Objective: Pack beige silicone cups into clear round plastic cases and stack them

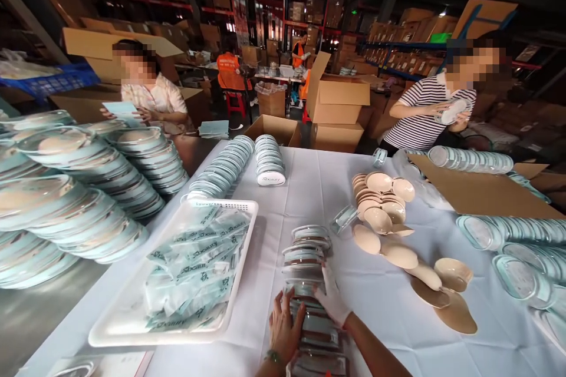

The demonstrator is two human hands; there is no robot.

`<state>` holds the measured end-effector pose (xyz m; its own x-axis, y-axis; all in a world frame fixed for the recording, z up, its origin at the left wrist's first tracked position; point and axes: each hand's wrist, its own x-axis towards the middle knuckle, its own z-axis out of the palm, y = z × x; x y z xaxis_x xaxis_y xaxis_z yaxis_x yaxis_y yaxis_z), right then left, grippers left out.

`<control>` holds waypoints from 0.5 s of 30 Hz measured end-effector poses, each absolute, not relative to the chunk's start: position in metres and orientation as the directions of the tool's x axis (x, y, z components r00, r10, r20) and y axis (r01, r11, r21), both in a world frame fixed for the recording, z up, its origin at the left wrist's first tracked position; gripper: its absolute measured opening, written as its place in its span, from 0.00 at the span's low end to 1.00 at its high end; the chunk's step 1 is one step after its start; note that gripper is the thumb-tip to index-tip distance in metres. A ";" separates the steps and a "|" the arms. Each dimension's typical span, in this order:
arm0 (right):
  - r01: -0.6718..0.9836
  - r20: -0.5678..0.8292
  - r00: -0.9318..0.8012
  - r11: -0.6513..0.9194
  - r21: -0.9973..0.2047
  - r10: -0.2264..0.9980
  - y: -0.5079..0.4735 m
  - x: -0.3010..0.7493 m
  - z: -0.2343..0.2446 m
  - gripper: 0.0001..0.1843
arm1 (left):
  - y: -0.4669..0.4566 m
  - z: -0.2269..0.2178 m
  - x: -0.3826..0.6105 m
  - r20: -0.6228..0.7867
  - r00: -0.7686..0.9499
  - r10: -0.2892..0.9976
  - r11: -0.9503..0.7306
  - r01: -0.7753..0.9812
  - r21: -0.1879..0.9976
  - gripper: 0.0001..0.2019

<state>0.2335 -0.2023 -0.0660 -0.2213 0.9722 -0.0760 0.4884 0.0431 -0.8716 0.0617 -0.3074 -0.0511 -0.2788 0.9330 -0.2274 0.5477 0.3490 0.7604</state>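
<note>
A row of clear plastic packages (309, 287) with pale blue edges runs down the middle of the white-covered table. Bare and wearing a bracelet, my left hand (285, 325) rests against the row's left side with its fingers spread. Opposite it, my right hand (335, 301), in a white glove, lies along the right side with fingers stretched out. The packages stand between the two hands. To the left, a white plastic tray (253, 232) holds several printed sachets (198, 271). Beige bowl-shaped pieces (398, 253) lie loosely to the right, beside a single clear package (344, 219).
Tall stacks of blue-edged packages (88, 212) crowd the left. More rows of packages (230, 162) stand at the back, others (508, 232) at the right edge near a cardboard box (481, 188). Across the table are a person in a light shirt (154, 97) and one in stripes (420, 112).
</note>
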 end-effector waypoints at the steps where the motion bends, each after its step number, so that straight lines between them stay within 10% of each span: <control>1: 0.484 -0.099 -0.242 0.031 -0.875 0.965 -0.204 0.244 -0.072 0.47 | -0.309 -0.052 0.056 -0.217 -0.282 0.934 0.349 0.609 0.712 0.26; 7: 0.316 -0.111 0.058 -0.123 -0.941 0.992 -0.140 0.273 -0.029 0.55 | -0.235 -0.033 -0.010 0.022 -0.372 0.928 0.208 0.567 0.797 0.31; 15: 0.496 0.022 -0.096 0.067 -0.866 0.995 -0.046 0.184 0.015 0.27 | -0.132 -0.023 0.016 -0.248 -0.267 0.931 0.340 0.389 0.856 0.39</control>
<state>0.1841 -0.0465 0.0154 -0.0965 0.9951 0.0222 0.4957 0.0674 -0.8659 0.0161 -0.1323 -0.0227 -0.2673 0.9311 -0.2483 0.3886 0.3400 0.8564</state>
